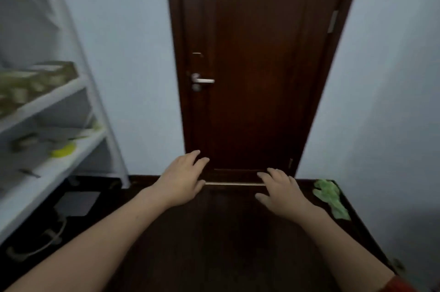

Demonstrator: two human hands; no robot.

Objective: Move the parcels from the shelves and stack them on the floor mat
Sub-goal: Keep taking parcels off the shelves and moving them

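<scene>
Both the left hand (183,181) and right hand (282,194) hover empty at lower centre, fingers loosely spread. The parcels (35,82) sit blurred on the shelves (54,98) at far left. Best to turn there and grip one parcel from both sides.

Both hands out front, left hand (181,182) & right hand (281,194), spread flat w/ an open gap btwn them. Dead ahead: dark door (257,65), closed, blocks the way fwd; its lever handle (203,80) sticks out on the left side. Floor (214,244) under the arms is plain dark wood, so there's room down the middle. Left side is tight: white shelf rack (103,125) slants in, front post near the left hand. Blurred box (35,82) fills the mid shelf, yellow item (63,150) on the shelf below. Under the rack, a grey flat thing (78,203) & a looped strap (47,241). Right side: wall (392,101) close in, green crumpled thing (331,196) on the floor at its foot, near the right hand.
</scene>
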